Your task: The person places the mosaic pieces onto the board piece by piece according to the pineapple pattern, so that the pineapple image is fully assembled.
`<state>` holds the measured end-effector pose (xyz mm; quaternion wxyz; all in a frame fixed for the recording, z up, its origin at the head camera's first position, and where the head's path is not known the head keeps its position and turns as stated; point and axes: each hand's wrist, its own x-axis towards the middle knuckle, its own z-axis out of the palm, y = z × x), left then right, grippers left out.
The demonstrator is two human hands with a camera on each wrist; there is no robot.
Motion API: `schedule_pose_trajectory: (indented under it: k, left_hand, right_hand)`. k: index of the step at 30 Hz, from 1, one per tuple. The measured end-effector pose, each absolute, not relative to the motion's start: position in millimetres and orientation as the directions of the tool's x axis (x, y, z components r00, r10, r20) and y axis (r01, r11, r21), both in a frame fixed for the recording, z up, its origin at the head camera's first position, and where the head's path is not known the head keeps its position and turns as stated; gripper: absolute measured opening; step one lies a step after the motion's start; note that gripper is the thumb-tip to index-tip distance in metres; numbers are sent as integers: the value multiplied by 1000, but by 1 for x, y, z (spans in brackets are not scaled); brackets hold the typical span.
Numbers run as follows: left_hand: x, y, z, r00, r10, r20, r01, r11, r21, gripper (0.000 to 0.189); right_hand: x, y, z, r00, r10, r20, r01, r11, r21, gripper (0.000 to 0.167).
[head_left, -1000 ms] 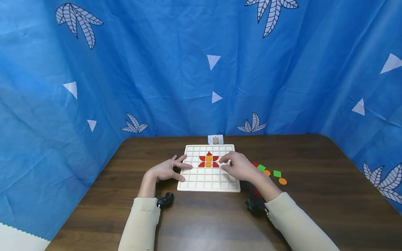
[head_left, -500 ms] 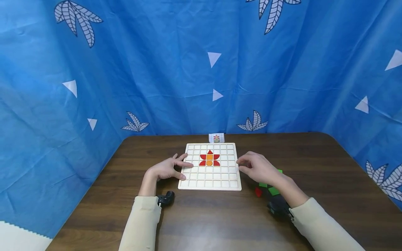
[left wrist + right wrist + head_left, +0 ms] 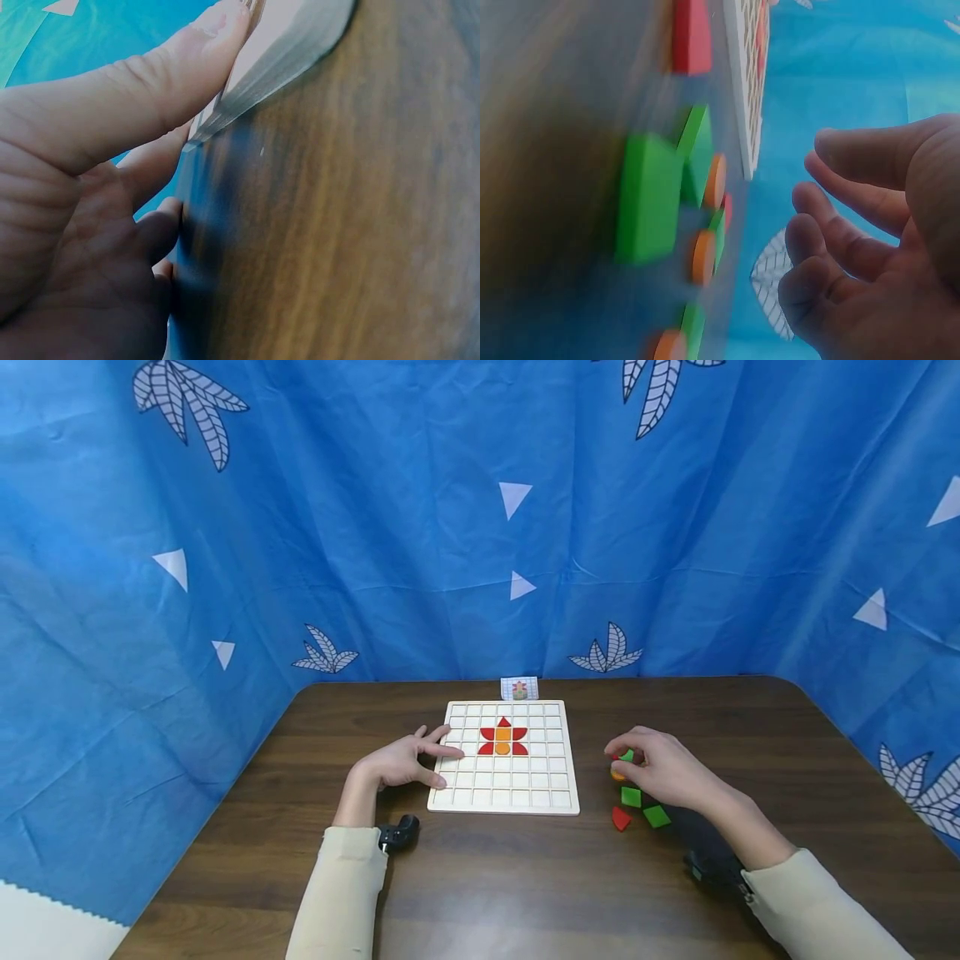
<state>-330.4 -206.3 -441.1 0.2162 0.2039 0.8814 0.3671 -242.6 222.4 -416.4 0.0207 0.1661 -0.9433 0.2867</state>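
In the head view, a white gridded board lies on the table. Red petal-shaped pieces sit in its cells around an orange square and an orange disc. My left hand rests on the board's left edge with spread, fairly straight fingers; its thumb touches the edge. To the right of the board, my right hand hovers over loose pieces, its fingers loosely bent and nothing between them. Near it are green squares, a red piece and orange discs, partly hidden in the head view.
A small printed card with a similar figure stands behind the board. The dark wooden table reaches back to a blue patterned curtain.
My right hand has moved from above the board to the right, over the loose pieces. The left hand stays on the board's edge. The figure on the board looks the same.
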Motion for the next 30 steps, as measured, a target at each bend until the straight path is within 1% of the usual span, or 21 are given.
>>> schedule_pose_trajectory:
  k: [6, 15, 23, 30]
  left_hand:
    - [-331, -208, -443, -824, 517, -234, 202, 653, 729, 55]
    - [-331, -206, -440, -822, 519, -236, 208, 659, 723, 54]
    - [-332, -207, -441, -819, 520, -243, 203, 658, 725, 55]
    - [-332, -207, -442, -819, 519, -246, 200, 659, 725, 55]
  right_hand:
    - [-239, 245, -420, -952, -274, 135, -304, 810, -502, 21]
    - [-229, 278, -425, -966, -244, 86, -253, 822, -510, 27]
    - [-222, 293, -429, -964, -260, 54, -253, 838, -483, 21]
    - [-220, 300, -433, -958, -286, 32, -268, 849, -456, 20]
